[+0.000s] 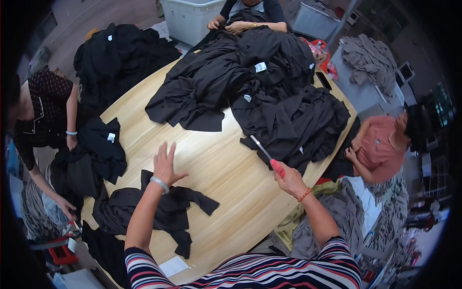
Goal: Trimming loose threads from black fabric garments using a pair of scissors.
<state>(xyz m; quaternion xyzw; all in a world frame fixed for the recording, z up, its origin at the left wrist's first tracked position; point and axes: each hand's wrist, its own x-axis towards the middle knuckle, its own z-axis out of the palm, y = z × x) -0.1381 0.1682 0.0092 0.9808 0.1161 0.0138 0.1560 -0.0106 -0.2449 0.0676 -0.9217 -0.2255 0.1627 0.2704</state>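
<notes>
White tags show on the dark garments: one on the garment pile (284, 53) at upper centre, another on the dark garment (98, 154) at the left; their marks are too small to make out. At centre-left of the frame, the left hand (165, 168) has its fingers spread wide and released, over the pale wooden desk (211, 161); whether they touch it I cannot tell. Right of centre, the right hand (291, 180) has its fingers wrapped around the handle of a red-handled tool (277, 168). The tool's long axis slants, its thin metallic end pointing to the upper left, near the pile's lower edge. Below the left hand, a black garment (168, 212) lies crumpled, stretching mainly left to right, one narrow end toward the right.
</notes>
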